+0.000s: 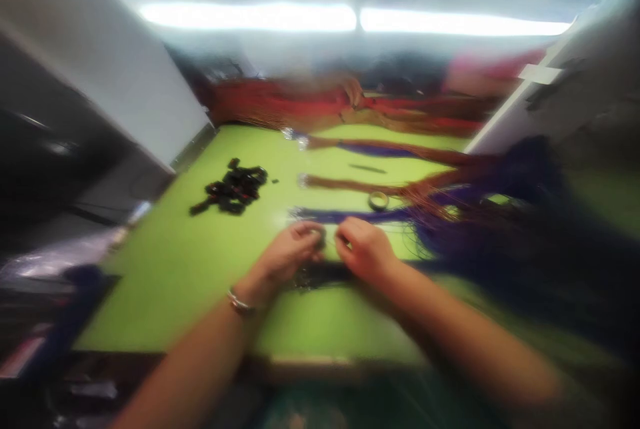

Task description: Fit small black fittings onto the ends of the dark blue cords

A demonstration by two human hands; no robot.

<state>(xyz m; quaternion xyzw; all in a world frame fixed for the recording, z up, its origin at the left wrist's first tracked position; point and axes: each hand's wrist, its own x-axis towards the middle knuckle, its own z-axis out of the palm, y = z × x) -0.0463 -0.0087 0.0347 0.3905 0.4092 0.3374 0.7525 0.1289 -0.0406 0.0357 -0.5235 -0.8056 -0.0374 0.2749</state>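
Note:
My left hand (294,247) is closed in a pinch, with a small dark piece at its fingertips that is too blurred to name. Facing it across a narrow gap, my right hand (367,249) has its fingers curled together; whatever they hold is hidden. Both hands are over the green tabletop (150,282), between a blue wire bundle (385,216) just behind them and a dark wire bundle (330,274) beneath. Farther back lie a brown wire bundle (350,183) and a brown and blue one (395,149), with clear whitish ends at the left.
A heap of small black parts (233,189) lies to the left. A roll of tape (379,201) and a thin dark stick (367,168) sit among the bundles. Loose blue wires (520,242) spread right. Behind red wires (280,102), another person's hand (354,92) shows.

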